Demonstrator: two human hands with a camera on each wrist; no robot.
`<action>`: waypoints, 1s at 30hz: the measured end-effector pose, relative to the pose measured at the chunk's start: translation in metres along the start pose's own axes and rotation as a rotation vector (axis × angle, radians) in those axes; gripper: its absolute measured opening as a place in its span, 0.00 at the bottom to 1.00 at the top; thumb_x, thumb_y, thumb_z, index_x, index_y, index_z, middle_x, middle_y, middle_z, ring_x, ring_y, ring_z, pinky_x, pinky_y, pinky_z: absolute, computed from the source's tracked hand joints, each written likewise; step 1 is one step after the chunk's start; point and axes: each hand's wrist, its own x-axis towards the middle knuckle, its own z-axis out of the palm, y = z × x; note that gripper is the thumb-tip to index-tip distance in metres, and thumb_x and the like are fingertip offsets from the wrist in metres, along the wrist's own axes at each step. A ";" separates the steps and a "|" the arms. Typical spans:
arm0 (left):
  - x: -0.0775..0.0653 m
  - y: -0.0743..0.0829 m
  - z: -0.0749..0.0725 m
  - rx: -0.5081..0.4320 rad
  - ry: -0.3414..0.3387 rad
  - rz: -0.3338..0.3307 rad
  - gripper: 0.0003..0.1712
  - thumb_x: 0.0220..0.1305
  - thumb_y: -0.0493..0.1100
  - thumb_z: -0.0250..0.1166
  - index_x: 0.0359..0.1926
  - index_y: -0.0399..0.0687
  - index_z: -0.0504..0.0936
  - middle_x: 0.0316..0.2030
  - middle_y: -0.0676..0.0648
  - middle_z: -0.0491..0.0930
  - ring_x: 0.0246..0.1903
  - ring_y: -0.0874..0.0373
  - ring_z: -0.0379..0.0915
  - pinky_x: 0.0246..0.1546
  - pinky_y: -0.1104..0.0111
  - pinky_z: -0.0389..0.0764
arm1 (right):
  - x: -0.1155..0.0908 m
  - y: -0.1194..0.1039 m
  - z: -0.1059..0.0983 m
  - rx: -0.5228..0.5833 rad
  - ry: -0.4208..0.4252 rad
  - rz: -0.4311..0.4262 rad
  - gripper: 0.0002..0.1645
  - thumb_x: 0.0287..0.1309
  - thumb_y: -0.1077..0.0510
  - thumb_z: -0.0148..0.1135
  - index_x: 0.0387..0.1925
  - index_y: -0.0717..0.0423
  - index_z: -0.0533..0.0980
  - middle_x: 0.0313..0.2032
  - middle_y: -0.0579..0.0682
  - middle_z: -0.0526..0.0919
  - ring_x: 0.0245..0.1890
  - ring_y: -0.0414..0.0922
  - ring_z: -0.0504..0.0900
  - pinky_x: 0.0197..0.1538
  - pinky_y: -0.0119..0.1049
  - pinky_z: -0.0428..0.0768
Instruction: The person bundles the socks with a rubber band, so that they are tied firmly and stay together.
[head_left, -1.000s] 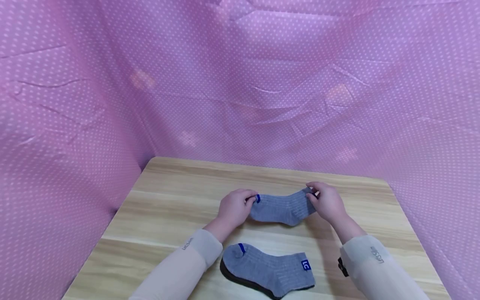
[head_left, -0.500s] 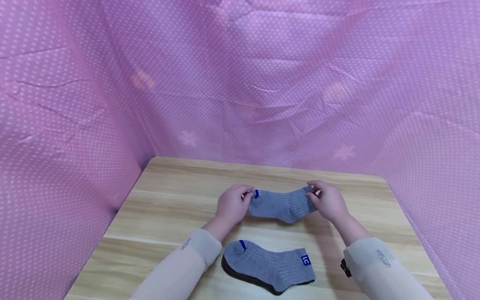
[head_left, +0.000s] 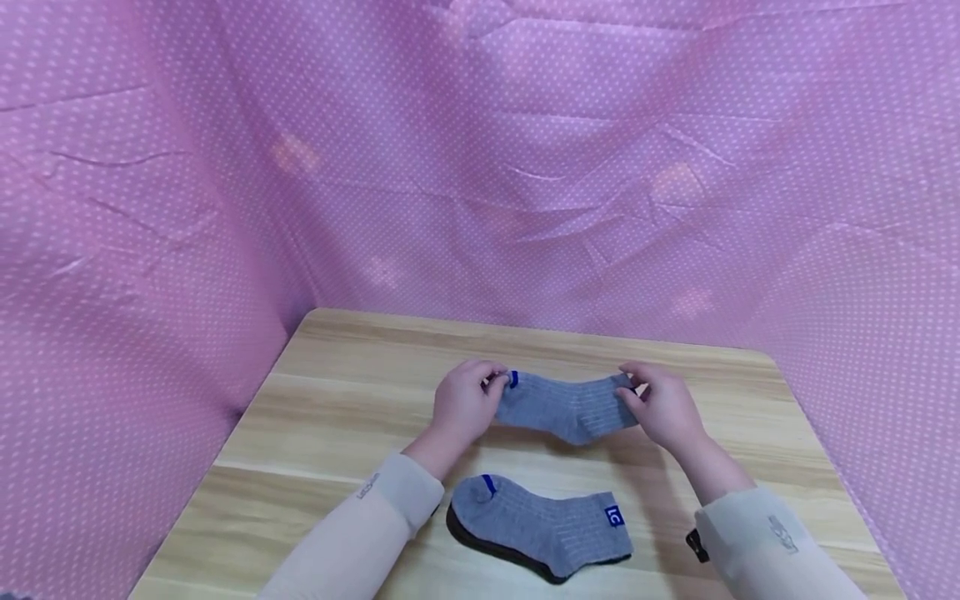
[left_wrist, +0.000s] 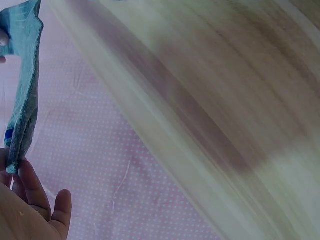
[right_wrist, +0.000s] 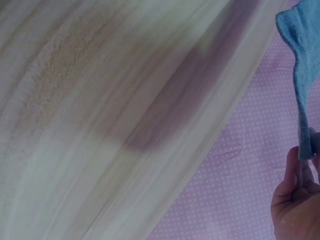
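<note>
A grey ribbed sock (head_left: 558,406) is stretched between both hands above the table. My left hand (head_left: 467,402) pinches its toe end, beside a blue stripe. At the cuff end, my right hand (head_left: 664,407) grips the sock between thumb and fingers. In the left wrist view the sock (left_wrist: 25,90) hangs from the left hand (left_wrist: 32,212), seen edge-on. The right wrist view shows its cuff end (right_wrist: 302,135) pinched by the right hand (right_wrist: 297,205). Nearer the body, another grey sock (head_left: 532,521) with a blue "LC" patch lies flat over a dark sock (head_left: 495,548).
The wood-grain table (head_left: 337,400) has rounded far corners. Pink dotted cloth (head_left: 465,167) hangs behind it and along both sides. A black object (head_left: 697,546) shows under the right sleeve.
Both hands have raised the held sock slightly, and it has levelled out a little. The socks lying on the table stay where they were, apart from a small camera shift.
</note>
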 end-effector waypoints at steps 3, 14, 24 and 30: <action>0.000 0.000 -0.003 -0.004 0.002 -0.024 0.08 0.72 0.43 0.71 0.47 0.49 0.91 0.45 0.49 0.89 0.44 0.54 0.85 0.47 0.58 0.85 | -0.002 -0.004 -0.001 0.027 0.010 -0.004 0.22 0.62 0.66 0.74 0.58 0.64 0.82 0.37 0.59 0.87 0.28 0.45 0.80 0.28 0.36 0.79; -0.003 0.012 -0.015 -0.077 -0.014 -0.045 0.08 0.73 0.41 0.70 0.48 0.46 0.91 0.43 0.50 0.87 0.40 0.58 0.83 0.43 0.64 0.85 | -0.013 -0.014 -0.011 0.106 0.082 0.007 0.21 0.60 0.69 0.75 0.55 0.63 0.83 0.33 0.56 0.87 0.27 0.42 0.77 0.26 0.30 0.76; -0.008 0.018 -0.016 -0.152 0.017 -0.022 0.07 0.72 0.39 0.70 0.47 0.43 0.90 0.43 0.49 0.87 0.38 0.59 0.82 0.40 0.69 0.85 | -0.022 -0.014 -0.014 0.083 0.090 -0.005 0.18 0.58 0.70 0.76 0.51 0.65 0.85 0.33 0.53 0.85 0.28 0.42 0.77 0.27 0.30 0.77; -0.014 0.021 -0.021 -0.186 0.031 -0.036 0.07 0.72 0.39 0.71 0.47 0.43 0.90 0.41 0.49 0.87 0.36 0.59 0.82 0.37 0.69 0.85 | -0.025 -0.015 -0.015 0.083 0.075 0.003 0.19 0.58 0.69 0.76 0.51 0.63 0.85 0.33 0.52 0.85 0.27 0.41 0.76 0.27 0.30 0.76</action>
